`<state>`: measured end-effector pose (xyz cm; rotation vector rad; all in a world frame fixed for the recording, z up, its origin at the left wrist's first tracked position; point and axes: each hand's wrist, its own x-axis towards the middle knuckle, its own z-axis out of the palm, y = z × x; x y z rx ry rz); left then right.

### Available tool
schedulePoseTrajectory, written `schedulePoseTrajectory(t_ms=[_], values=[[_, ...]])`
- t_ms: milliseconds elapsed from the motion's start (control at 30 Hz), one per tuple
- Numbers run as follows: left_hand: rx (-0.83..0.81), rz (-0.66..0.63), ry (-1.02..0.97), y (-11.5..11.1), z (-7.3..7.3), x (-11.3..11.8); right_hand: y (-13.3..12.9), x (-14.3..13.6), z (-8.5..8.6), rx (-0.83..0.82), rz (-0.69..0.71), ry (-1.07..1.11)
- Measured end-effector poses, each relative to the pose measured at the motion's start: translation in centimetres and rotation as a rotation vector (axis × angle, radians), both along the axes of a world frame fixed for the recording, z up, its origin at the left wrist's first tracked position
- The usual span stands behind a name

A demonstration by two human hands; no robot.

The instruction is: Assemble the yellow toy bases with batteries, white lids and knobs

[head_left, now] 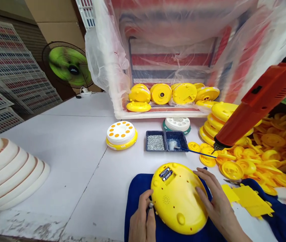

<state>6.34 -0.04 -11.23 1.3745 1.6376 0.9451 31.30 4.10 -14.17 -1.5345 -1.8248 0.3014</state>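
A round yellow plastic toy base (180, 201) lies underside up on a dark blue cloth (138, 188). Batteries (167, 175) show in its uncovered compartment, and small screw holes dot the shell. At the base's left edge, my left hand (143, 216) is closed around a small dark item with a silver tip (151, 204); most of it is hidden by the fingers. My right hand (217, 198) grips the right rim, thumb on the upper face and fingers along the edge. Above right hangs an orange electric screwdriver (251, 97), its bit pointing down, untouched by either hand.
Behind the cloth sits a two-part tray of screws (155, 143) and white grease-like paste (173, 144), with a thin blue stick (201, 153). Yellow parts (264, 161) heap up at right. A plastic-lined crate (143, 116) stands behind; stacked white pieces (9, 174) stand left.
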Motion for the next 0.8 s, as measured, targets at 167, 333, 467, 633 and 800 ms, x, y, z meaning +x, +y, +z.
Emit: schedulePoseTrajectory(t_ms=[167,333,467,633,800], values=[[0.004,-0.050,0.128,2.1,1.7,-0.7,-1.0,-1.2,-1.1,-0.099,-0.055,0.122],[0.032,-0.312,0.322,4.9,3.2,0.1,-1.8,-1.8,-1.6,-0.112,-0.035,0.184],[0.073,-0.374,0.542,6.5,2.9,2.2,-2.1,-1.8,-2.1,-0.129,-0.045,0.205],[0.036,-0.409,0.605,7.4,2.3,3.6,-2.4,-1.8,-2.7,-0.109,-0.035,0.233],[0.017,-0.416,0.529,7.3,2.7,3.1,-2.2,-1.9,-2.9,-0.092,-0.024,0.256]])
